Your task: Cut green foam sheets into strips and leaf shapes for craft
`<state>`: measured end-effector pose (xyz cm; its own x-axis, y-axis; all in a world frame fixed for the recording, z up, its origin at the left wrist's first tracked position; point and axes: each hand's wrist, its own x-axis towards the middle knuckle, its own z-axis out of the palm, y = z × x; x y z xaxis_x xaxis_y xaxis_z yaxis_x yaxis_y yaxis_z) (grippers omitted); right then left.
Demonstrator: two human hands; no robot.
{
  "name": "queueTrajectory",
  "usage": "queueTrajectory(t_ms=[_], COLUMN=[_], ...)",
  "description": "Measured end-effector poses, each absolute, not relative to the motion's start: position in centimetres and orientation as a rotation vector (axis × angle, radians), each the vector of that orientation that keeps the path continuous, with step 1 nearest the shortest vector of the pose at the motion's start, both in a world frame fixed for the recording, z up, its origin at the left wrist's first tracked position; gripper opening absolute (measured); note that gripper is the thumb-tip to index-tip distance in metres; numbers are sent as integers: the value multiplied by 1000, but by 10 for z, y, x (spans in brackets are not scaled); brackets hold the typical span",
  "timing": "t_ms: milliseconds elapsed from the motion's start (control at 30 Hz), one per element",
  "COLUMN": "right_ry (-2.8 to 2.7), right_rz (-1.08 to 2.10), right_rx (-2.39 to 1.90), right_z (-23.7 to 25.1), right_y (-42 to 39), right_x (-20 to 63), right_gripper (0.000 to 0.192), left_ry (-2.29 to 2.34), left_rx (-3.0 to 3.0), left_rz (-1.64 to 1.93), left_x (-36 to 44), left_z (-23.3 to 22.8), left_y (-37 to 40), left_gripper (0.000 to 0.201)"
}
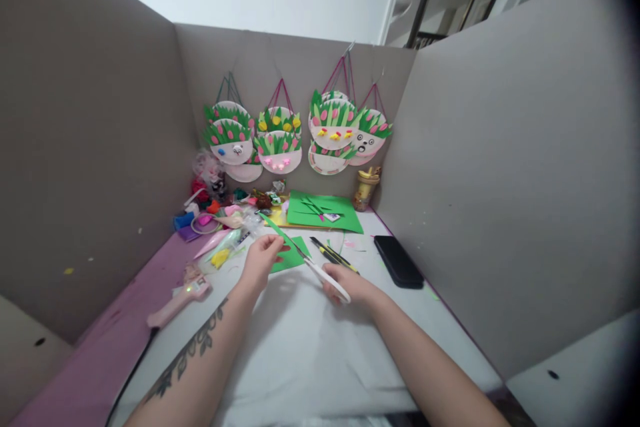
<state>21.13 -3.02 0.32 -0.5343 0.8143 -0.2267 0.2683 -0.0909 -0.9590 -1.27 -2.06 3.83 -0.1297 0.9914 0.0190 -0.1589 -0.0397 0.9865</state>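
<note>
My left hand [266, 255] pinches a piece of green paper [291, 257] over the white table. A narrow green strip [273, 223] stands out from the paper, up and to the left of my fingers. In my right hand [345, 280] is a pair of white-handled scissors [320, 271], its blades pointing at the strip's edge. Whether the blades are parted is too small to make out. Just beyond the scissors lie a black and yellow craft knife [333, 252] and a second slim tool beside it.
Green sheets [345, 210] with cut strips lie at the back, near a lidded cup [367, 188]. A black phone [398, 261] rests at right; a pink glue gun [183, 300] with its cord, at left. Decorated paper plates [280, 157] hang on the grey back panel.
</note>
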Motion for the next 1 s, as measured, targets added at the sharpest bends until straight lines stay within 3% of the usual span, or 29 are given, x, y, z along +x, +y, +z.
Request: queueTrajectory(t_ms=[1000], right_ry=[-1806], right_rz=[1596], right_rx=[-1210], right_z=[7], right_y=[-33], right_x=[201], right_gripper=[18], left_ry=[1182], left_rx=[1129], left_rz=[1394], left_x=[-7], left_z=[31], left_y=[-21], left_gripper=[25])
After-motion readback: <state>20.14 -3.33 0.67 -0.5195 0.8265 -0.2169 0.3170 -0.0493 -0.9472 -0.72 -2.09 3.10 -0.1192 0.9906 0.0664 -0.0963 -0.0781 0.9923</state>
